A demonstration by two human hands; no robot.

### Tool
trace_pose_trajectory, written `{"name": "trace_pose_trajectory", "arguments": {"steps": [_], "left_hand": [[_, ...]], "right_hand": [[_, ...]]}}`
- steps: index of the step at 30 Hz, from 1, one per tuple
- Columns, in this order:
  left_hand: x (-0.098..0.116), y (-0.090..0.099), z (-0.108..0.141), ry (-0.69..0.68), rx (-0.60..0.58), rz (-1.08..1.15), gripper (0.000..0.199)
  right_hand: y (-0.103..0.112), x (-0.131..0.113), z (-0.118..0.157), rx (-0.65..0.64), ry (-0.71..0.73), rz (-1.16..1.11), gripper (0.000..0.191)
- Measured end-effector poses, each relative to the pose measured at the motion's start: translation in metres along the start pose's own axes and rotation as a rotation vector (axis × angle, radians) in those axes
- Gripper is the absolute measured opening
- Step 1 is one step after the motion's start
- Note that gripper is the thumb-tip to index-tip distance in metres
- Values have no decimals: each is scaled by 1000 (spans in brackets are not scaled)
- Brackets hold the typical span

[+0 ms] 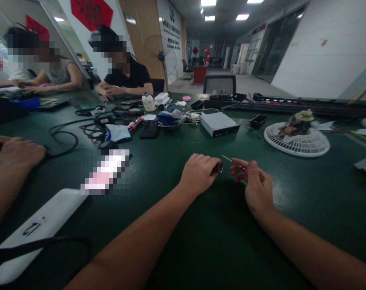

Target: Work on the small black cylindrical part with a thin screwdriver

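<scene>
Left fingers (pixel 206 162) wrap a dark tube (pixel 216 168), its rim (pixel 221 167) just clear of the rod (pixel 227 158) right fingers (pixel 241 163) pinch.

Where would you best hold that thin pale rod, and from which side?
Probably at its rear, pinched from the right, as the right hand does: the pale rod is slender, and its bare tip angles left, near the dark cylinder in the left hand.

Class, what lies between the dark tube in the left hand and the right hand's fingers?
In the head view, the tip of a thin pale rod, held by the right hand, pokes into that gap, seemingly not touching the dark tube.
</scene>
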State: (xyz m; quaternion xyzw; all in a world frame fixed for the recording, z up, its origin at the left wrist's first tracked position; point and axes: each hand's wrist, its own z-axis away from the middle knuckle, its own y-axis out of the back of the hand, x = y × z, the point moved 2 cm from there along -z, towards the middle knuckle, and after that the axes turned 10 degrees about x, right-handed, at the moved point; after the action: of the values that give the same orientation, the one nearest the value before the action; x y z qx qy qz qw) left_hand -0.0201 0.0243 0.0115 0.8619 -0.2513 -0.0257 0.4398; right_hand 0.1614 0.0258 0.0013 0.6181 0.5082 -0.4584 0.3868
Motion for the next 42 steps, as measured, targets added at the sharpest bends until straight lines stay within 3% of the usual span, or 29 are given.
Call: {"name": "trace_pose_trajectory", "arguments": {"steps": [6,15,21,26,32,38,42], "left_hand": [[-6,2,0,149,26,-61,19],[-5,1,0,127,24,-58,17],[-4,2,-1,110,21,-46,16],[-4,2,-1,114,4,-60,18],[-3,2,-1,97,5,-59,18],[-4,2,-1,113,-5,-64,16],[-3,2,-1,99,-1,-62,17]], "right_hand": [[3,4,2,-13,-22,-56,57],[0,9,0,-75,-56,-41,52],[0,5,0,-15,-57,-12,51],[-1,1,1,-90,-58,-61,48],[-1,2,1,-7,-108,-36,46],[-1,1,2,-87,-103,-80,44],[-1,0,1,-11,-136,-27,46]]}}
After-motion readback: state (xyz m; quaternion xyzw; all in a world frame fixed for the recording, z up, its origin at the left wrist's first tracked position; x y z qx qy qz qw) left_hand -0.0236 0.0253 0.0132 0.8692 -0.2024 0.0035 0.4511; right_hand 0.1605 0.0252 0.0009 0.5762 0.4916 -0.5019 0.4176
